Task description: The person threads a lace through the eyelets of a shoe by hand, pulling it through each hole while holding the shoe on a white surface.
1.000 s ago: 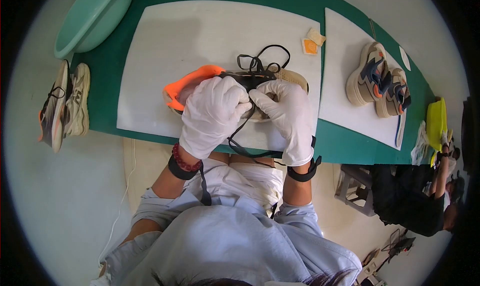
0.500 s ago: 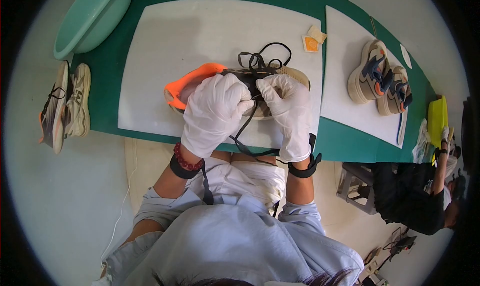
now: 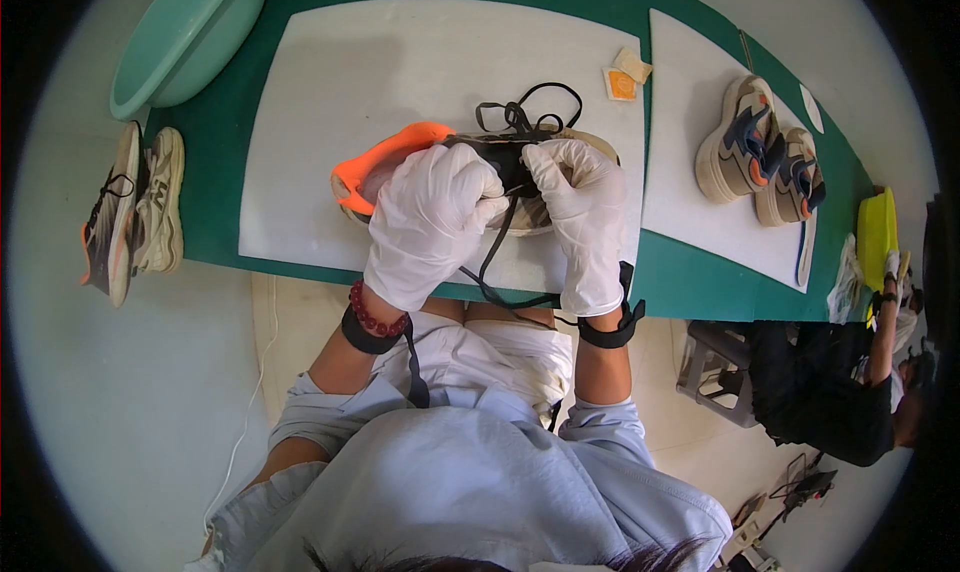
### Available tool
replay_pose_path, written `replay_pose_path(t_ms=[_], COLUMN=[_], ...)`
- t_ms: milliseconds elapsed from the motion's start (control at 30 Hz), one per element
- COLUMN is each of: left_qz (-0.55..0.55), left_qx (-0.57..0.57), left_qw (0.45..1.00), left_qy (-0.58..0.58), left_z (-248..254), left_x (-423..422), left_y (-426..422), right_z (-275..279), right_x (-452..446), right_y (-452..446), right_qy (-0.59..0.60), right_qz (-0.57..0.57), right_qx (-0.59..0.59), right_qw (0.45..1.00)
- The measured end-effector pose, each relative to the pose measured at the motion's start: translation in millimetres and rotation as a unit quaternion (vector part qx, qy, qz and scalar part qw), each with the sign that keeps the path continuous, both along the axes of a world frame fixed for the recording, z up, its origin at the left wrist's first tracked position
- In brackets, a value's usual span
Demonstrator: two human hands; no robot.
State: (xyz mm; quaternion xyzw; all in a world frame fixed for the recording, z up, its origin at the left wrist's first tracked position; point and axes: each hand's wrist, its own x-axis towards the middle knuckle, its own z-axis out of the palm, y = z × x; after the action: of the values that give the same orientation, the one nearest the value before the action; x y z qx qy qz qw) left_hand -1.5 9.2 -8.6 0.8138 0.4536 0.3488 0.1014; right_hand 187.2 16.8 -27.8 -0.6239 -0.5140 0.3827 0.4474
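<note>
A shoe with an orange heel lies sideways on a white board, partly covered by my gloved hands. My left hand is closed at the shoe's near side, fingers curled; what its fingertips pinch is too small to make out. Beside it on the right, my right hand has thumb and fingers pressed together over the shoe's black middle, and what they grip is hidden. Black laces loop up beyond the shoe, and another lace end hangs down between my hands toward the table edge.
On a second white board at the right stands a pair of navy and beige shoes. Two small packets lie near the first board's right edge. A green basin and another pair of shoes are at the left. A person sits at far right.
My right hand has moved slightly up and to the right, away from my left hand, which stays nearly in place. More of the shoe's black middle shows between them.
</note>
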Motion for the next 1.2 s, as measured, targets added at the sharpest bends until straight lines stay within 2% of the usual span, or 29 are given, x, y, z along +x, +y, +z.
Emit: replay_pose_path(t_ms=[367, 867, 967, 1067, 1200], left_qz=[-0.004, -0.002, 0.002, 0.013, -0.006], left_qx=[0.006, 0.01, 0.007, 0.007, 0.02], left_qw=[1.0, 1.0, 1.0, 1.0, 0.999], left_qy=[-0.001, 0.012, 0.015, 0.018, 0.027], left_z=[-1, -2, -2, -1, -8], left_x=[0, 0, 0, 0, -2], left_y=[0, 1, 0, 0, 2], right_z=[2, 3, 14, 38, 43], right_x=[-1, -3, -2, -1, -8], right_y=[1, 1, -5, -18, -25], right_qy=[0.046, 0.051, 0.028, -0.207, -0.207], right_qz=[-0.024, -0.039, -0.023, 0.021, 0.046], right_qx=[-0.014, 0.018, -0.014, 0.084, 0.029], right_qw=[0.999, 0.998, 0.999, 0.974, 0.977])
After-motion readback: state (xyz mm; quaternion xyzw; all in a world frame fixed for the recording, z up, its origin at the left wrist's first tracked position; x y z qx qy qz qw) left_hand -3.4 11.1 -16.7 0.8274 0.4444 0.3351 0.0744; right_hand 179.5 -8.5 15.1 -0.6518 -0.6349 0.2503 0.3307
